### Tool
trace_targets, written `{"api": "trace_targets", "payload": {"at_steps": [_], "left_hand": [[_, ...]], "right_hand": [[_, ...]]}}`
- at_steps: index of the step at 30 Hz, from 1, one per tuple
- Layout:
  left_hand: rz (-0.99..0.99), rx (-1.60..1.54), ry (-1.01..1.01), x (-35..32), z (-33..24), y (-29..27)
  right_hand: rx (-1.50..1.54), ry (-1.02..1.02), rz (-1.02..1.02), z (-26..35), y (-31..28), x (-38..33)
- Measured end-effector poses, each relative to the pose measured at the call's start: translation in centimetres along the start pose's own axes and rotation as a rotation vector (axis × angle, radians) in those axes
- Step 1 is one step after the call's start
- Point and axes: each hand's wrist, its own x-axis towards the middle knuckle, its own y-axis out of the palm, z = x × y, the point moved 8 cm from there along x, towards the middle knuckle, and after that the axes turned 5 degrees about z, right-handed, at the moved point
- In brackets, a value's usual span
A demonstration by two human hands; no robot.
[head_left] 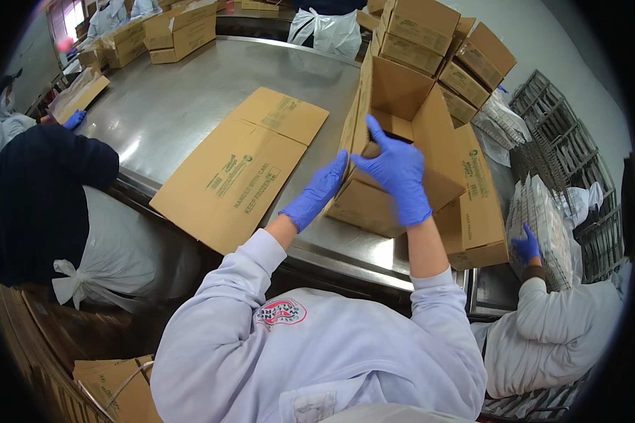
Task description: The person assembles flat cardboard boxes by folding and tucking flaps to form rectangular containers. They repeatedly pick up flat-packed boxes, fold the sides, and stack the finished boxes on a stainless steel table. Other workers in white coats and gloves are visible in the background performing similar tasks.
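Note:
An open brown cardboard box stands in front of me at the right side of the metal table. My left hand, in a blue glove, presses on its left outer side with fingers stretched together. Over the near left edge reaches my right hand, also blue-gloved, gripping the wall there; its thumb and forefinger show, while the other fingers are partly hidden. Left of the box, a flattened cardboard carton lies on the table with printing on its upper face.
The steel table stretches away to the far left. Another box stands right of mine, with stacked boxes behind. A co-worker's gloved hand touches plastic-covered wire racks at right. Another person stands close at left.

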Motion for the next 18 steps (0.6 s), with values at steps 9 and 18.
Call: {"api": "trace_targets", "payload": {"at_steps": [9,18], "left_hand": [[0.066,1.451,-0.772,-10.1,2.7,-10.1],[0.045,1.545,-0.059,-5.8,-19.2,-10.9]], "right_hand": [[-0.156,0.047,-0.425,-3.4,-0.2,-0.9],[1.101,0.313,0.033,0.2,15.5,-4.8]]}}
